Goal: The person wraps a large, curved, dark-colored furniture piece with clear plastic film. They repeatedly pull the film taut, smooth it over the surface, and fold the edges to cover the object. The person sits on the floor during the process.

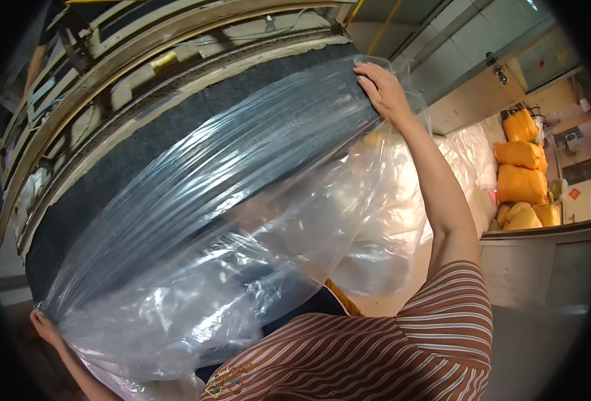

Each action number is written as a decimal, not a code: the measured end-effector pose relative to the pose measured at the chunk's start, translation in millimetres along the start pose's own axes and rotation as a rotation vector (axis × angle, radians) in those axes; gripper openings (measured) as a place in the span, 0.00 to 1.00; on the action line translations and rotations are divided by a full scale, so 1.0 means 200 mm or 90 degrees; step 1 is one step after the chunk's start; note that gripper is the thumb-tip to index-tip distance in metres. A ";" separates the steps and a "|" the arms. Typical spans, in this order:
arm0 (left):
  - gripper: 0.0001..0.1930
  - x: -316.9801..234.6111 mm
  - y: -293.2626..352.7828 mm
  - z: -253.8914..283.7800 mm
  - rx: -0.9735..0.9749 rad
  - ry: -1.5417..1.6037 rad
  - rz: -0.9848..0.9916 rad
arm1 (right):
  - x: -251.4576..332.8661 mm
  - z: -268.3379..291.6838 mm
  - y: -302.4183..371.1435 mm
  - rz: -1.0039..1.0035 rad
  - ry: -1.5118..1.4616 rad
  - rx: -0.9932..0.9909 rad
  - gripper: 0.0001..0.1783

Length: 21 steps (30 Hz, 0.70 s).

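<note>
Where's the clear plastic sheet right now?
In the head view, the clear plastic sheet spans the centre, partly over the dark surface, between the left hand and right hand.

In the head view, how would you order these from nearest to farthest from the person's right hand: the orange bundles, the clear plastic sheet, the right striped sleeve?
From the right hand:
1. Clear plastic sheet: touching the fingers.
2. Right striped sleeve: below, farther down the same arm.
3. Orange bundles: off to the right, stacked in the background.
</note>
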<state>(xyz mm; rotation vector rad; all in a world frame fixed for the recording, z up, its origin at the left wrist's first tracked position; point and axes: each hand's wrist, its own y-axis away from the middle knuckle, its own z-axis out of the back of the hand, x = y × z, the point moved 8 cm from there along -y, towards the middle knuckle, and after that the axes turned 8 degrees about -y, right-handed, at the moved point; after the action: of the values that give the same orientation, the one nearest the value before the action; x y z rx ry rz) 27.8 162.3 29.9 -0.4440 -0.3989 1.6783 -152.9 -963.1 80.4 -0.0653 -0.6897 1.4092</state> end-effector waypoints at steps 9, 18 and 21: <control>0.18 -0.12 -0.36 -0.27 -0.021 0.083 0.083 | -0.44 -0.21 -0.25 -0.292 -0.212 0.119 0.31; 0.17 -0.55 -0.23 -0.01 -0.190 0.216 0.210 | 0.52 -0.20 -0.40 0.128 0.121 -0.147 0.18; 0.11 -0.73 -0.14 0.00 -0.261 0.254 0.211 | 1.13 -0.37 -0.19 -0.033 -0.473 0.088 0.10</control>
<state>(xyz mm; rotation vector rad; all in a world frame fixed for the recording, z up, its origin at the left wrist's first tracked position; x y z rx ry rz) 72.1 21.3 53.6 -1.1801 -0.3849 1.7696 -84.5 -737.8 127.9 0.6086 -1.1850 1.4204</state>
